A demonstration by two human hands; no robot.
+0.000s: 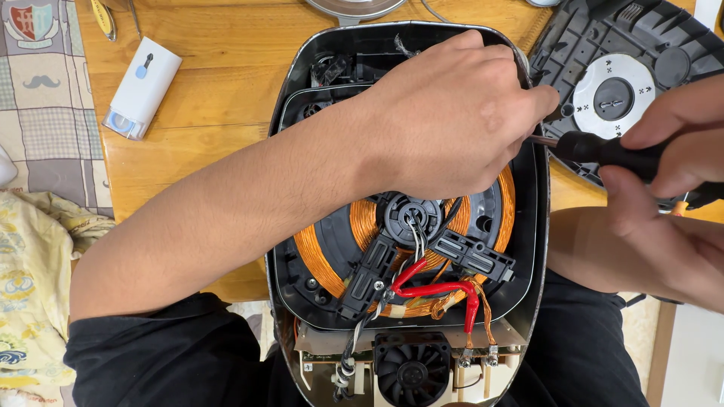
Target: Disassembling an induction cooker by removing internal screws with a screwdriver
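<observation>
An opened induction cooker point(280, 226) lies on the wooden table, its black housing showing a copper coil point(320, 260), black plastic brackets point(471, 256), red wires point(437, 289) and a small fan point(412, 371). My left hand point(452, 113) reaches across it and rests on the upper right part of the housing, fingers bent down at the rim. My right hand point(664, 173) grips the black handle of a screwdriver point(603, 148), whose tip points left toward the fingers of my left hand at the cooker's right edge.
The cooker's removed black bottom cover point(596, 45) with a round grey disc lies at the upper right. A white rectangular case point(143, 87) sits on the table at upper left. Patterned cloth point(38, 98) covers the left side.
</observation>
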